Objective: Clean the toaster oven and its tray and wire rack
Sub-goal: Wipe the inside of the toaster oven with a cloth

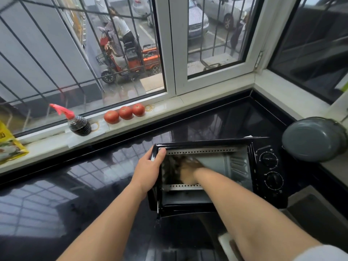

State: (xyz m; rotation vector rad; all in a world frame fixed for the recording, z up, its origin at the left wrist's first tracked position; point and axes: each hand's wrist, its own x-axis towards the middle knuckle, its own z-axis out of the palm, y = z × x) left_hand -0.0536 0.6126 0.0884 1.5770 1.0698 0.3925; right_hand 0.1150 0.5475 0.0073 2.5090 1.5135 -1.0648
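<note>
The black toaster oven [216, 176] sits on the dark shiny counter [84, 185], with its door [188, 232] folded down toward the person. The left hand [148, 170] holds the oven's left front edge. Its thumb lies along the top left corner of the opening and its fingers wrap around the side, so this grip is closed on the oven. The right hand [188, 172] is inside the oven, just to the right of the left grip. It is blurry, so I cannot tell if this grip is open or closed, or if it holds anything. The right arm goes in over the open door. The two round knobs [269, 160] are on the oven's front, far to the right of both hands. A grey pot lid [312, 140] lies past the knobs, at the right end of the counter. Behind the hands, on the window sill [169, 108], sit three red tomatoes [125, 113] in a row. Left of them stands a dark sauce bottle [79, 125] with a red top, and a yellow packet [9, 146] lies further left.
</note>
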